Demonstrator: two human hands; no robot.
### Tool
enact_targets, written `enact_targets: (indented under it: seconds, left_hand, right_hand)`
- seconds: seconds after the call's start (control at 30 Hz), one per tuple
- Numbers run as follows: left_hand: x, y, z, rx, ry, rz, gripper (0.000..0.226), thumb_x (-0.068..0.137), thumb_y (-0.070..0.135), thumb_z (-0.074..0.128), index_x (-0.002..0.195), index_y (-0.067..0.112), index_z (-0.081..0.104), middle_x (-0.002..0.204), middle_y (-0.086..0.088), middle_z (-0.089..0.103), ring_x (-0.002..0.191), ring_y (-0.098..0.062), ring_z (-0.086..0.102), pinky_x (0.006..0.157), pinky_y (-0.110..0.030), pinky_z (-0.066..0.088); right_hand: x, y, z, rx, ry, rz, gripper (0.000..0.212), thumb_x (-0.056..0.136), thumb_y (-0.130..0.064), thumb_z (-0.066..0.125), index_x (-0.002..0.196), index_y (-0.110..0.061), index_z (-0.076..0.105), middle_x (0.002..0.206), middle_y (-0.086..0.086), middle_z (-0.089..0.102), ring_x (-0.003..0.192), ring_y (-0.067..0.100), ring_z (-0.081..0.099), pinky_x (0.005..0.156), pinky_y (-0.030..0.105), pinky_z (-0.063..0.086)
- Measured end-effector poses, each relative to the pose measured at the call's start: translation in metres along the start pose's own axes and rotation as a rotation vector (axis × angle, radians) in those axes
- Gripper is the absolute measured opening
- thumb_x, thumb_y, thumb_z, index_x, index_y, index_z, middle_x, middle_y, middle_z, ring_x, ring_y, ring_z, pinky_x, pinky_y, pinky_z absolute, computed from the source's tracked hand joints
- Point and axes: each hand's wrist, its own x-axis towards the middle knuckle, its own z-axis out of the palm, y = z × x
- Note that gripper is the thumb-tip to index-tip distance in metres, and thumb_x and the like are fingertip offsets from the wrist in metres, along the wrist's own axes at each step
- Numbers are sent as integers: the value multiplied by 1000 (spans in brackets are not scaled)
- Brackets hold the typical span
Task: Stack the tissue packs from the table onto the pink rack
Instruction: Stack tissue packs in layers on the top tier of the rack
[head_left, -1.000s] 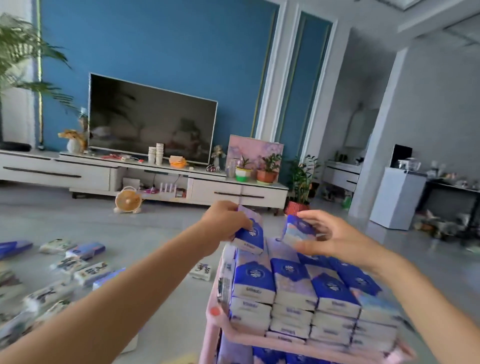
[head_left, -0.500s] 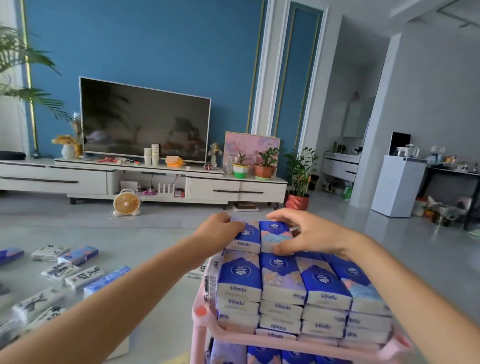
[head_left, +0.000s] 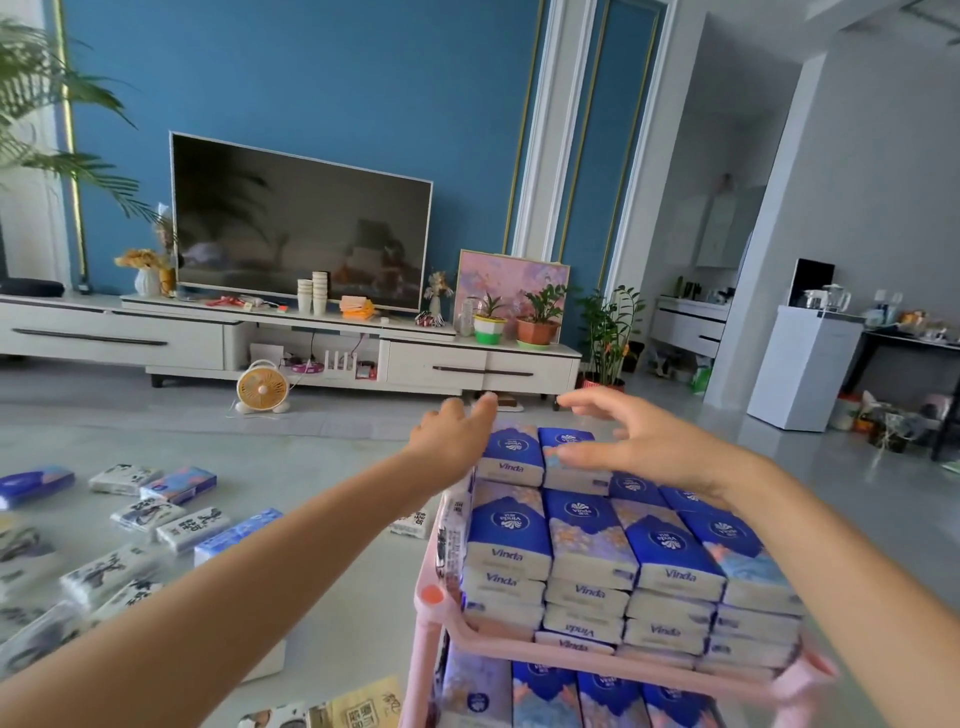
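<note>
- Between my two hands, on the far left of the stack, sit two packs (head_left: 537, 454) side by side, touching each other and resting flat on the layer below.
- A second ago I pinched one of them in each hand, just above the stack. Half a second ago I was pressing both down. Now I have let both go.
- My left hand (head_left: 452, 441) is open with its fingers straight, at the outer left edge of the left pack. I cannot tell whether it touches the pack or is only just beside it.
- My right hand (head_left: 634, 447) is open too, fingers spread and relaxed, over the right pack and the packs next to it. It grips nothing. I cannot tell whether the palm rests on them.
- Under both hands the pink rack (head_left: 519, 642) carries a tight block of packs on its top shelf, several layers deep. More packs show on the shelf beneath.
- I judge this pair delivered: it starts a new top layer at the far side, and both hands are free for the next pick.
- Well off to the left of my left arm, many loose packs (head_left: 189, 530) lie flat, so plenty of the job is left.
- The stack already rises well above the rim, so new packs must land square or they may slide off.
</note>
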Motion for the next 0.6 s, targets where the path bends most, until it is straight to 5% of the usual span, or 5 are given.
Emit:
enact_targets:
  seconds: [0.17,0.23,0.33,0.5,0.6]
  left_hand:
    - [-9,-47,-52,-201,142,-77,33,97,36,37,114,11,51,108,-10,50,100,-23,49,90,-34,43]
    - [-14,-80,-73,-286,209,-191,13,95,21,45,93,11,52,89,-9,48,90,-24,46,72,-31,42]
    - [-26,-135,-97,-329,245,-289,24,90,4,45,68,13,41,73,-7,38,73,-21,36,56,-24,29]
    - [-30,-189,-148,-357,371,-359,25,89,3,46,66,13,47,74,-8,47,73,-20,47,63,-27,39]
    - [-26,-209,-185,-339,526,-341,20,89,6,45,70,12,52,78,-12,52,79,-23,50,71,-32,39]
  right_hand:
    - [-9,-56,12,66,132,-140,37,84,-28,63,119,-26,53,116,-5,58,105,5,55,93,21,45]
    - [-9,-82,27,74,67,-210,31,85,-26,62,115,-26,56,108,-6,62,99,4,59,86,16,47]
    - [-4,-118,62,71,-47,-294,23,84,-25,63,107,-24,61,100,-4,66,93,7,62,85,19,49]
    - [33,-169,139,64,-140,-335,16,86,-23,62,100,-17,64,93,2,68,89,17,64,85,31,51]
    - [73,-186,189,14,-169,-305,14,86,-24,61,99,-19,64,83,-6,63,81,13,60,77,24,48]
